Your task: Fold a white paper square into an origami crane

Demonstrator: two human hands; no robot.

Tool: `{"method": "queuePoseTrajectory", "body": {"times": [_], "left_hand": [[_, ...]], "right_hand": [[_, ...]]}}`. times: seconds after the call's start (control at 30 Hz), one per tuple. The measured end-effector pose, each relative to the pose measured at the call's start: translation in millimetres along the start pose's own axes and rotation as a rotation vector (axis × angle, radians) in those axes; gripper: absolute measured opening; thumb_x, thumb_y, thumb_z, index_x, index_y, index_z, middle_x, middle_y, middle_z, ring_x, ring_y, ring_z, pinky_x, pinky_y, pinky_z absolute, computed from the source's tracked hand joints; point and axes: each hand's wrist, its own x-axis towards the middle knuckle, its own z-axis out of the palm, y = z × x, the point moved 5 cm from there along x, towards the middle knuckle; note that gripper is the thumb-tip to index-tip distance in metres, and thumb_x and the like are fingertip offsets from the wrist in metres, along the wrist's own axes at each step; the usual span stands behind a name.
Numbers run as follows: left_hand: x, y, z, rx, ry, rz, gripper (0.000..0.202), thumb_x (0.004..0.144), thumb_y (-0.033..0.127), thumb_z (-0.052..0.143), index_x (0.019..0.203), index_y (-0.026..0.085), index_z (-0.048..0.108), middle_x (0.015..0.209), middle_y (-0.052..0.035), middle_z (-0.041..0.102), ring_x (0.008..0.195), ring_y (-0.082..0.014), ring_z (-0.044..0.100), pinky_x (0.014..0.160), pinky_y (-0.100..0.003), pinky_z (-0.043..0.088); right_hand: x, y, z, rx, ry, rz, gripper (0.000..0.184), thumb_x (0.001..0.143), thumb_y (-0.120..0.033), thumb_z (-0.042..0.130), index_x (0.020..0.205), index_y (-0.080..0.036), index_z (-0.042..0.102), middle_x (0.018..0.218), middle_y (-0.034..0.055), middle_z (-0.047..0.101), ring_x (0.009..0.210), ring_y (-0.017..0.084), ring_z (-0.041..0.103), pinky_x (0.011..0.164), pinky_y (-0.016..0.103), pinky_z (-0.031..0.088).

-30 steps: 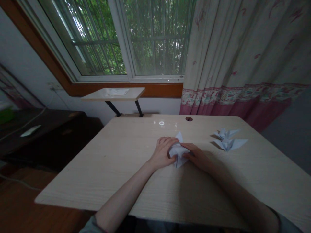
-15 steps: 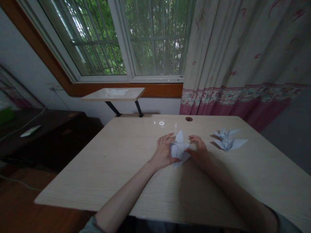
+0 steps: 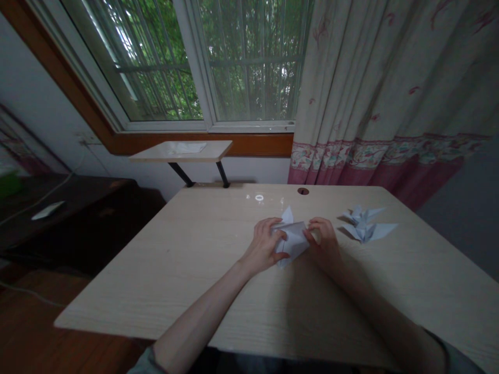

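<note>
A partly folded sheet of white origami paper (image 3: pixel 295 240) is between my hands over the middle of the desk, with one pointed tip sticking out at the far side. My left hand (image 3: pixel 267 241) grips its left side, thumb near the lower edge and fingers bent over the upper part. On the right, my right hand (image 3: pixel 323 241) pinches the paper's right corner between thumb and fingers. Two folded paper cranes (image 3: pixel 364 231) rest on the desk to the right of my right hand, one behind the other.
The light wooden desk (image 3: pixel 156 280) has a round cable hole (image 3: pixel 303 191) near its back edge. A small raised shelf (image 3: pixel 218 150) at the back left bears white paper (image 3: pixel 187 148). A curtain (image 3: pixel 351 104) hangs behind the right side. A dark table (image 3: pixel 78 208) stands at left.
The paper's upper flap now spreads wider and flatter, with a straight upper edge. My right hand has shifted slightly right with the corner, and my left fingers have bent over the paper.
</note>
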Motion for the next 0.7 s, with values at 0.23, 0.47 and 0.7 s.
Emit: {"method": "queuePoseTrajectory", "body": {"times": [0.23, 0.47, 0.7], "left_hand": [[-1, -6, 3.5, 0.02, -0.017, -0.058, 0.083, 0.059, 0.039, 0.092, 0.13, 0.026, 0.05, 0.149, -0.0148, 0.032, 0.137, -0.0369, 0.032, 0.11, -0.056, 0.032], [-1, -11, 8.5, 0.022, -0.071, -0.11, 0.088, 0.063, 0.042, 0.089, 0.138, 0.028, 0.045, 0.154, -0.0163, 0.026, 0.141, -0.038, 0.028, 0.109, -0.06, 0.03], [-2, -12, 11.9, 0.035, -0.117, -0.153, 0.086, 0.065, 0.045, 0.087, 0.139, 0.026, 0.046, 0.157, -0.017, 0.022, 0.142, -0.04, 0.024, 0.11, -0.061, 0.026]], "right_hand": [[0, -1, 2, -0.027, -0.083, -0.016, 0.018, 0.097, -0.03, 0.048, 0.102, -0.022, 0.063, 0.11, 0.0118, 0.061, 0.104, 0.027, 0.058, 0.091, 0.048, 0.049], [1, -4, 2, -0.005, -0.138, 0.024, 0.026, 0.098, -0.034, 0.045, 0.112, -0.026, 0.065, 0.117, 0.0109, 0.062, 0.11, 0.028, 0.057, 0.095, 0.05, 0.048], [0, -1, -3, -0.017, -0.062, 0.031, 0.02, 0.095, -0.024, 0.041, 0.092, -0.023, 0.061, 0.107, 0.0104, 0.062, 0.105, 0.027, 0.057, 0.093, 0.049, 0.047]]}}
